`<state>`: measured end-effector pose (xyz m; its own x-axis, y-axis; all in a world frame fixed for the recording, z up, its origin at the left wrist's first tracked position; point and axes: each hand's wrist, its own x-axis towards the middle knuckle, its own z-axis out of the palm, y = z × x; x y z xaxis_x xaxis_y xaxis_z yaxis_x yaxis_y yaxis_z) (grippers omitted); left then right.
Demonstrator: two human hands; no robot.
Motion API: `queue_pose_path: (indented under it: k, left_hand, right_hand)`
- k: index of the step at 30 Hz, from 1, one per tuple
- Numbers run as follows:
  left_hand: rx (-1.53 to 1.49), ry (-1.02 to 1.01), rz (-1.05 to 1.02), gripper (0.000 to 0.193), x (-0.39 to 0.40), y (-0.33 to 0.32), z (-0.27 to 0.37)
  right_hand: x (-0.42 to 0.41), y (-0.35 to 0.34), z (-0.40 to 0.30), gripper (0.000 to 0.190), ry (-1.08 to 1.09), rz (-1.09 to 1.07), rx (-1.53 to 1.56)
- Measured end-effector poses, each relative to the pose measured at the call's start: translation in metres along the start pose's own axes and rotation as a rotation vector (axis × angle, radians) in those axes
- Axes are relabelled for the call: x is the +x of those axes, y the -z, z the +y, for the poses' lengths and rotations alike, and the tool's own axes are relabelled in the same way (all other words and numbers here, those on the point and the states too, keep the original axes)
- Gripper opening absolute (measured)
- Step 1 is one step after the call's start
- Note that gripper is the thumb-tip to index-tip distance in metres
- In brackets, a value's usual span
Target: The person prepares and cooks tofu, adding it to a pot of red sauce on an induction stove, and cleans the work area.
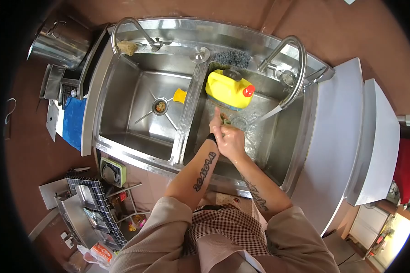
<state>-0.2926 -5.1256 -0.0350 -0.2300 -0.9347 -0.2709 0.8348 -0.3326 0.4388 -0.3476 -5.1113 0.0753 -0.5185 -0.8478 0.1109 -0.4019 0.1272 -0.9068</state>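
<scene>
Over the right basin of a stainless steel double sink (181, 136), my left hand (216, 127) and my right hand (233, 139) are pressed together. A small green and orange bit (224, 118) shows between them; which hand grips it is unclear. Just beyond my hands a yellow plastic jug (222, 84) with a red cap leans in the basin. Water (270, 113) runs from the curved right faucet (302, 65) into the same basin, to the right of my hands. A yellow sponge (180, 96) lies in the left basin, near a drain (160, 106) holding food scraps.
The left faucet (131, 22) arches over the left basin. Dark steel wool (231, 58) and a tan sponge (127, 47) lie on the back ledge. A large metal pot (63, 44) stands at the upper left. A white counter (338, 129) borders the sink's right side.
</scene>
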Motion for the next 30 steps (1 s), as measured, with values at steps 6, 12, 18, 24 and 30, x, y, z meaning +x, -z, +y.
queue_pose_path:
  k: [6,12,18,24,30]
  left_hand:
    - [1.189,0.288,-0.216,0.051,0.016,-0.009,0.026]
    - [0.603,0.813,0.259,0.029,-0.014,-0.082,0.024]
    - [0.443,0.718,-0.096,0.023,0.001,-0.080,0.052]
    - [0.675,0.489,0.110,0.022,0.015,-0.059,0.044]
    - [0.240,0.891,0.167,0.043,-0.019,-0.088,0.021]
  right_hand:
    - [0.003,0.007,0.006,0.046,-0.174,0.005,-0.047]
    - [0.021,0.053,0.082,0.041,-0.233,-0.118,-0.361]
    - [0.024,0.081,0.090,0.025,-0.724,-0.219,0.498]
    - [0.018,0.104,0.072,0.030,-0.819,-0.628,0.646]
    - [-0.003,0.096,0.049,0.014,-0.466,-0.315,0.504]
